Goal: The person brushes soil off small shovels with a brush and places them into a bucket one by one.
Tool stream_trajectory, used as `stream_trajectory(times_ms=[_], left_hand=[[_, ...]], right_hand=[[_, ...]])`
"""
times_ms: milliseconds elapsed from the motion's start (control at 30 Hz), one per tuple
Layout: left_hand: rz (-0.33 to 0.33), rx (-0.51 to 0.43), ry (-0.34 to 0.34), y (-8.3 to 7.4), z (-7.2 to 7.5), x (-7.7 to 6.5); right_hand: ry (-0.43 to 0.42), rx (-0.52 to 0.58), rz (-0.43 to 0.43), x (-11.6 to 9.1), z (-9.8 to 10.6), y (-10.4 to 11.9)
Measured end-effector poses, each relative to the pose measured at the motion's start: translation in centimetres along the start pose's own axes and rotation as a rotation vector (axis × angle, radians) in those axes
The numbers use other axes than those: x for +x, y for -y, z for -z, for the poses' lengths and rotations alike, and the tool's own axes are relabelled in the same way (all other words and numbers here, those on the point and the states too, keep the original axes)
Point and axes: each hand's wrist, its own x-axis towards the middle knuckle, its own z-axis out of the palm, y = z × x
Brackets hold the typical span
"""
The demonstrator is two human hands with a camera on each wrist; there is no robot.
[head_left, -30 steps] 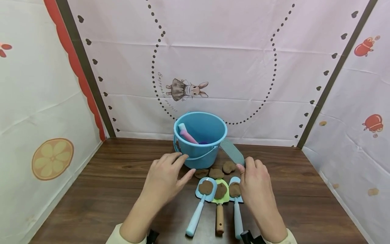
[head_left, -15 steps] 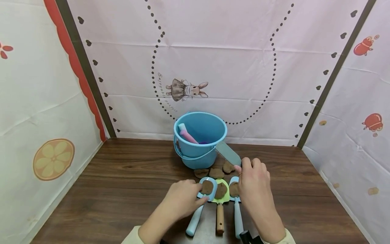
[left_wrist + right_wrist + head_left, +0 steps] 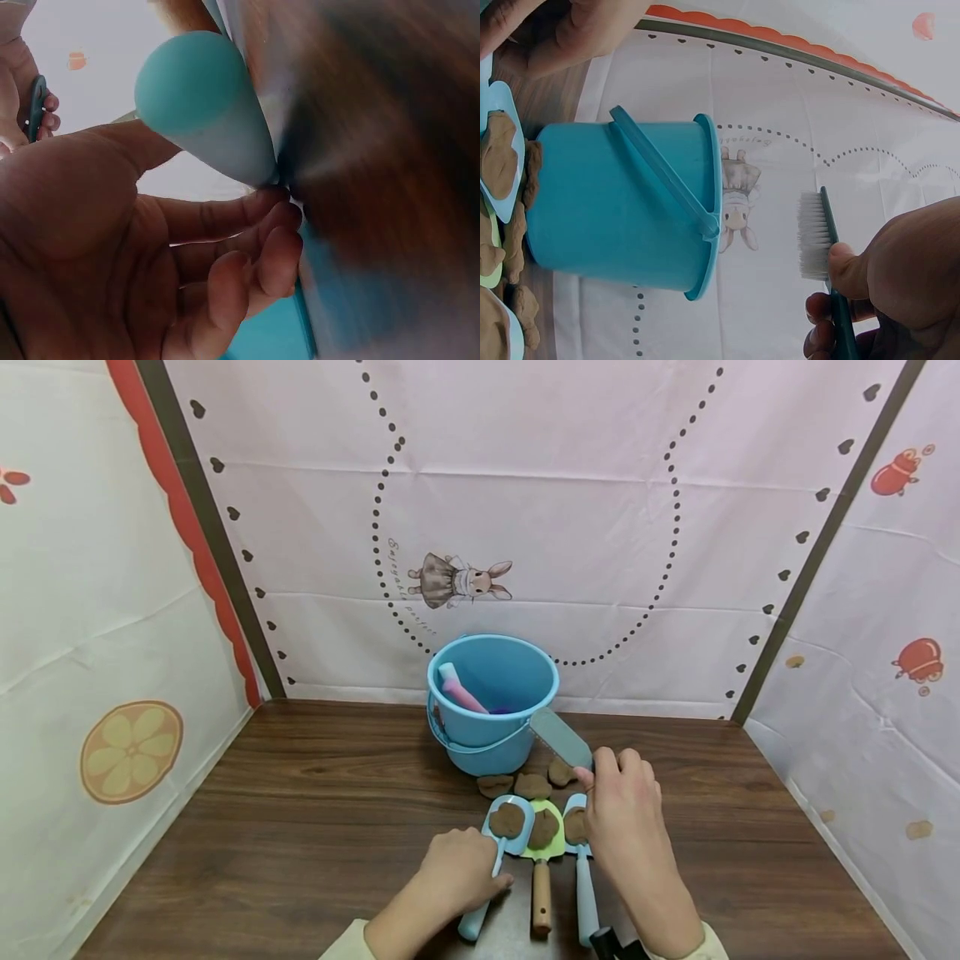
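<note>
My left hand [image 3: 461, 868] curls its fingers and thumb around the handle of the left light-blue toy shovel [image 3: 474, 920]. The handle's rounded end [image 3: 191, 82] points at the left wrist camera. Brown clay [image 3: 507, 820] lies on that shovel's blade. My right hand [image 3: 624, 818] grips a teal brush [image 3: 561, 737] by its handle, held up to the right of the bucket; white bristles [image 3: 814, 236] show in the right wrist view. Between the hands lies a green shovel with a wooden handle [image 3: 541, 897], and right of it another blue shovel [image 3: 587, 902], each with clay on its blade.
A blue bucket [image 3: 491, 752] with a lowered handle stands behind the shovels, a pink-and-white object [image 3: 463, 692] inside it. Three clay lumps [image 3: 532, 787] lie before the bucket on the brown wooden table [image 3: 315, 810]. Printed cloth walls [image 3: 570, 543] enclose the table's back and sides.
My left hand has come down from beside the bucket, past the left shovel's blade, to its handle. My right hand has shifted slightly left with the brush.
</note>
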Motion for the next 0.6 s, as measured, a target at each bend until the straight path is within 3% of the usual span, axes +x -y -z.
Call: stream_trajectory(times_ms=[400, 600], left_hand=[[0.045, -0.006, 0.011, 0.11, -0.25, 0.29], [0.058, -0.019, -0.05, 0.47, 0.09, 0.05]], right_hand=[[0.004, 0.01, 0.0, -0.01, 0.08, 0.0], [0.003, 0.015, -0.004, 0.0, 0.13, 0.01]])
